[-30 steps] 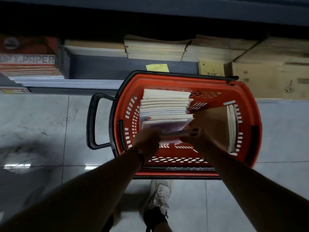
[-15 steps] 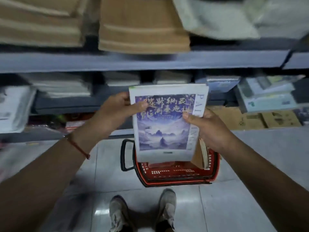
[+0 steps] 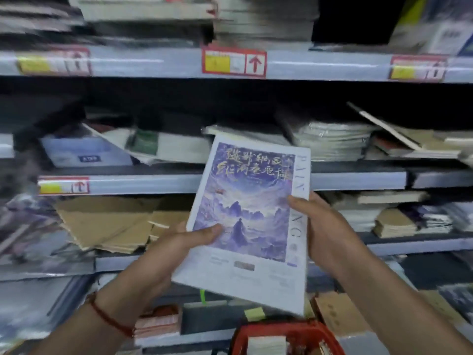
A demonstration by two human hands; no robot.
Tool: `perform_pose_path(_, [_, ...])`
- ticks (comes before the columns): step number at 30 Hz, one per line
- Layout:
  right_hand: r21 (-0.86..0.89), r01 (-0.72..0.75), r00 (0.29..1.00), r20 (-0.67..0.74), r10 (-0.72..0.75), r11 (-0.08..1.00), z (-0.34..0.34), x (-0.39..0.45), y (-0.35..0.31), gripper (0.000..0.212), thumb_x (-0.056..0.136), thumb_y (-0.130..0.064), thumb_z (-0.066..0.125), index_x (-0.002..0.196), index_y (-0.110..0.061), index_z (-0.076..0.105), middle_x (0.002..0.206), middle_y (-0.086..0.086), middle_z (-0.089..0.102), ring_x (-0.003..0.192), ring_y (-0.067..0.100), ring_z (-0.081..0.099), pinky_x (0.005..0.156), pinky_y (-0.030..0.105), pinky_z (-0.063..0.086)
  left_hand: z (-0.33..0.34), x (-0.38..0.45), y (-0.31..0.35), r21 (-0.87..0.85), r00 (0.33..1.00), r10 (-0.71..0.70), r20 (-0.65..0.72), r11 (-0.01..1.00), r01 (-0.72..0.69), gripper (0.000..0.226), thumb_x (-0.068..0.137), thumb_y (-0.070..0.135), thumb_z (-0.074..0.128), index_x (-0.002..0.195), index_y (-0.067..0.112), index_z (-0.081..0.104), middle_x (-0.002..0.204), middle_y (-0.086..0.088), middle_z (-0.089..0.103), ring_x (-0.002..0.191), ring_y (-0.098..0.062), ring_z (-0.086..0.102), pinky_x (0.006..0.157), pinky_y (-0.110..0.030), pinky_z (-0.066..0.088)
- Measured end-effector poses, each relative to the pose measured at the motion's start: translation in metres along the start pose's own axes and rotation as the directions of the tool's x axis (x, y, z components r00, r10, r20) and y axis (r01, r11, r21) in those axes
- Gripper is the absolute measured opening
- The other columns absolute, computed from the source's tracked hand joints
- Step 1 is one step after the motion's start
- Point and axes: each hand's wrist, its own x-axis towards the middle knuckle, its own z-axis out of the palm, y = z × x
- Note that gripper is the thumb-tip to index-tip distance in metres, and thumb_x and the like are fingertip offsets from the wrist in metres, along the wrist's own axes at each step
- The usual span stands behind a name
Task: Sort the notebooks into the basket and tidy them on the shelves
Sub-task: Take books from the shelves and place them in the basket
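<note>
Both my hands hold up a large notebook with a purple mountain picture and a white border, tilted slightly, in front of the shelves. My left hand grips its lower left edge with the thumb on the cover. My right hand grips its right edge, thumb on the front. The red basket sits at the bottom edge of the view, with white notebooks inside. Its lower part is cut off.
Grey shelves with red and yellow price labels fill the view. They carry untidy stacks of notebooks, brown kraft books and blue boxes. Much of the picture is blurred.
The notebook came out of the basket and rose in both hands to the middle shelf's height. My view swung up from the floor to the shelves, and my left hand slid to the lower edge.
</note>
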Motion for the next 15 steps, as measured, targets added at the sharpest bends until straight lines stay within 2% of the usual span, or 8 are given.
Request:
perform_pose_path(2, [0.000,-0.019,0.999,0.030,0.019,1.000,0.016,-0.019,0.002,0.027,0.094,-0.006,0.058,0.114,-0.019,0.069,0.103,0.006,0.076,0.087,0.026,0.074,0.075,0.037,0.059,-0.008,-0.016,0.010,-0.019,0.999,-0.014,0.032,1.000,0.015,0.028,0.071,0.010,0.079,0.098,0.005,0.078,0.100,-0.020,0.075,0.082,-0.033,0.075,0.063,-0.032,0.059])
perform_pose_path(5, [0.037,-0.017,1.000,0.004,0.016,0.999,0.032,-0.038,0.012,0.031,0.091,0.003,0.056,0.115,-0.013,0.069,0.100,0.014,0.076,0.082,0.031,0.074,0.072,0.040,0.059,-0.020,-0.035,0.016,0.002,0.996,-0.041,0.081,0.999,0.041,0.044,0.065,0.019,0.079,0.108,0.006,0.076,0.106,-0.023,0.073,0.095,-0.041,0.072,0.076,-0.040,0.059])
perform_pose_path(8, [0.093,-0.021,0.999,-0.042,0.025,0.995,0.049,-0.052,0.006,0.031,0.089,0.007,0.057,0.111,-0.011,0.069,0.094,0.019,0.076,0.073,0.032,0.073,0.062,0.037,0.059,-0.029,-0.045,0.029,0.029,0.996,-0.019,0.084,0.999,0.017,0.051,0.060,0.017,0.082,0.109,0.003,0.075,0.107,-0.024,0.073,0.098,-0.040,0.072,0.079,-0.039,0.059])
perform_pose_path(11, [0.096,0.027,0.997,-0.072,-0.020,0.995,0.068,-0.061,-0.015,0.028,0.087,0.008,0.061,0.106,-0.011,0.069,0.081,0.012,0.077,0.061,0.024,0.074,0.053,0.032,0.053,-0.034,-0.053,0.057,0.073,0.991,0.083,0.101,0.993,-0.091,0.043,0.062,0.017,0.081,0.104,0.016,0.079,0.107,-0.018,0.074,0.101,-0.033,0.072,0.083,-0.034,0.058])
perform_pose_path(13, [0.087,0.082,0.996,-0.046,-0.078,0.993,0.084,-0.070,-0.034,0.026,0.085,0.009,0.062,0.097,-0.013,0.069,0.075,0.008,0.077,0.056,0.020,0.072,0.059,0.036,0.048,-0.034,-0.062,0.080,0.122,0.981,0.156,0.116,0.978,-0.170,0.042,0.062,0.023,0.084,0.104,0.018,0.079,0.105,-0.014,0.076,0.101,-0.028,0.072,0.089,-0.034,0.055])
perform_pose_path(15, [0.129,0.154,0.988,-0.003,-0.155,0.980,0.099,-0.077,-0.052,0.028,0.072,0.001,0.076,0.095,-0.014,0.074,0.084,0.012,0.078,0.066,0.024,0.075,0.070,0.040,0.049,-0.040,-0.064,0.103,0.133,0.973,0.219,0.069,0.965,-0.226,0.049,0.061,0.025,0.092,0.101,0.002,0.077,0.092,-0.014,0.076,0.084,-0.022,0.074,0.076,-0.025,0.055])
